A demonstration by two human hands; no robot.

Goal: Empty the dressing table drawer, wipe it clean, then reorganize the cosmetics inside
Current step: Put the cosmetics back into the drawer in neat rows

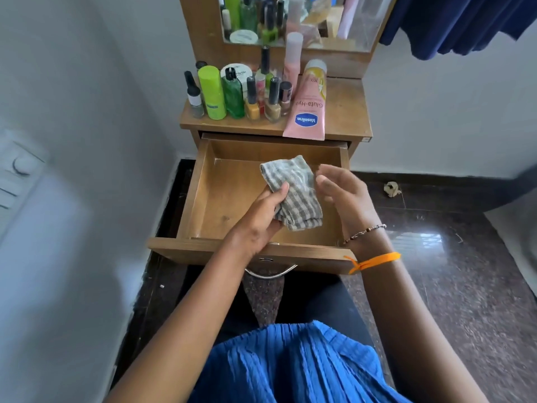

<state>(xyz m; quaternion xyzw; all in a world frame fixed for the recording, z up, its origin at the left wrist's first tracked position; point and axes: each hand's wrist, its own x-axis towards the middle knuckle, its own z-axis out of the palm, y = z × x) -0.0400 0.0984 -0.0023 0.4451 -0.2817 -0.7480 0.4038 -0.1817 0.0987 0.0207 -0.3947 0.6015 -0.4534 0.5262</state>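
The wooden drawer of the dressing table stands pulled out, with nothing lying on its bottom. My left hand grips a folded grey-and-white checked cloth above the drawer's middle. My right hand hovers just right of the cloth with loosely bent fingers and holds nothing. The cosmetics stand on the tabletop: a pink Vaseline tube lying flat, a lime-green bottle, a dark green bottle and several nail polish bottles.
A mirror rises behind the tabletop. White walls close in on both sides. A dark polished stone floor lies to the right, with a small scrap near the wall. Blue fabric hangs at the upper right. A metal handle sits on the drawer front.
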